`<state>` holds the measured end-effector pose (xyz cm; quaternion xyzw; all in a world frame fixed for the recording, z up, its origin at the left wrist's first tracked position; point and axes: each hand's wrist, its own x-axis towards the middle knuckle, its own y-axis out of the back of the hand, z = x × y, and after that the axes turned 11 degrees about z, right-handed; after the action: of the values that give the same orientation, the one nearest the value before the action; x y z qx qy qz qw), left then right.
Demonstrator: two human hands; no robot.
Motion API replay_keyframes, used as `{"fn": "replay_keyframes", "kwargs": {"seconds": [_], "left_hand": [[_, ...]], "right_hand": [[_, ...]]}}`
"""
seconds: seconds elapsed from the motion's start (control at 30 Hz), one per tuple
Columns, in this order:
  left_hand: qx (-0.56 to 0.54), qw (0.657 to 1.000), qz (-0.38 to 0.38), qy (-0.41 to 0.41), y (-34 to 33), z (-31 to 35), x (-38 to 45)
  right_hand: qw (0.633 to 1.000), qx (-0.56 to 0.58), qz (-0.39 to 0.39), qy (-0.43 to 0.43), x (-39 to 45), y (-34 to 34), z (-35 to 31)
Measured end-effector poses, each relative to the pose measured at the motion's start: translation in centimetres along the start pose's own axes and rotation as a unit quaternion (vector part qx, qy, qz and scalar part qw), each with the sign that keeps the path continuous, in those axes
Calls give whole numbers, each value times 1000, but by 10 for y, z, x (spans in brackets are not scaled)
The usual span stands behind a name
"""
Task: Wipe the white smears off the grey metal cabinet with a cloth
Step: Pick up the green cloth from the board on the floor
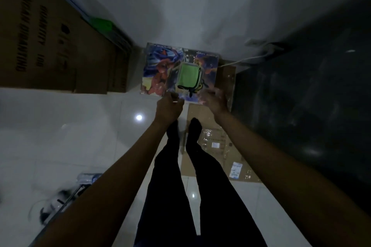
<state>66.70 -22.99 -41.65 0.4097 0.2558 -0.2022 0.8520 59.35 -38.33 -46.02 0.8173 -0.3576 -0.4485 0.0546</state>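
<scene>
While both arms reach down and forward, the left hand point(169, 104) and right hand point(213, 98) sit at the near edge of a square box with a bright comic-style print on top point(160, 70); on that box lies a folded green cloth with a dark cord or trim point(188, 77), prob. the wiping cloth for the job; it lies flat, just beyond both hands, not yet lifted. Left hand's fingers point(174, 96) look curled tog. near a small white thing at the box edge, but too dim to say if they pinch it or the box; right hand's fingers point(217, 92) curl at the box's near corner, blurred, so can't tell if they're clamped on anything. My guess: hands are set either side so as to pick up the cloth, or shift the box, before wiping starts; task looks barely begun.

Dark grey metal cabinet point(313, 96) stands to the right, its face running up the frame, w/ faint pale streaks on it; well apart from the cloth for now.

Box sits on the floor against a pale wall point(200, 6); white glossy floor tiles point(70, 136) reflect a ceiling light; flattened brown cardboard with labels point(218, 152) lies under the person's feet, beside the cabinet. Large brown cardboard cartons with black print point(50, 36) stand at left; a white cable point(251, 58) runs along the wall base; room is v. dim.
</scene>
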Motion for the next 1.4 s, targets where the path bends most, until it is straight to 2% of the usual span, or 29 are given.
{"fn": "replay_keyframes", "kwargs": {"seconds": [0.13, 0.33, 0.57, 0.83, 1.03, 1.17, 1.4], "left_hand": [[-6, 1000, -7, -12, -29, -17, 52], [20, 997, -58, -55, -80, -70, 116], [37, 993, -74, -90, -132, -111, 181], [76, 989, -50, -117, -180, -137, 246], [83, 989, -35, -120, -207, -147, 263], [49, 992, -18, -118, -219, -146, 274], [-20, 995, 15, -96, -230, -151, 281]], "right_hand": [[1000, 10, 15, -26, 53, -33, 24], [998, -20, 17, -58, 129, -71, 65], [997, -54, 22, -53, 213, -101, 95], [990, -134, 43, -27, 278, -126, 113], [997, -60, 40, -32, 309, -140, 115], [995, -81, 17, -49, 325, -152, 113], [983, -157, 94, -21, 324, -166, 117]]}}
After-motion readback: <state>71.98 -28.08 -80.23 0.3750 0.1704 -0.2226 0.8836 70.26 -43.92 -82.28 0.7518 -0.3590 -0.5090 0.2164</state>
